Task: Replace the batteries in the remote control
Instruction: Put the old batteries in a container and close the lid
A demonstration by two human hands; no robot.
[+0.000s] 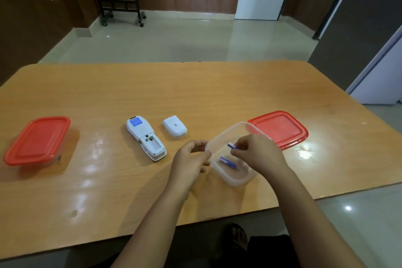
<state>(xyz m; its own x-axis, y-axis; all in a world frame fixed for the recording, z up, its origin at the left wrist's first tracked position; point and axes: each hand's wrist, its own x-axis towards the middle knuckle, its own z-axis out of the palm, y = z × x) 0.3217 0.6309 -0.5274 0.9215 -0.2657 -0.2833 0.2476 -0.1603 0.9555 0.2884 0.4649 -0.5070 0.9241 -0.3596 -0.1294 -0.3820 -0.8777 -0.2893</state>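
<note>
The white remote control [145, 137] lies face down on the wooden table [195, 93], its battery bay uncovered. Its white battery cover [175, 129] lies just to its right. A clear plastic container [230, 177] sits tilted in front of me. My left hand [191, 163] grips its left rim. My right hand [258, 154] is inside the container and pinches a blue-and-white battery [232, 145]. A second blue battery [228, 162] lies on the container's floor.
The container's red lid [282, 128] lies behind it at the right. A closed container with a red lid [37, 140] stands at the far left. The table's near edge runs just below my forearms.
</note>
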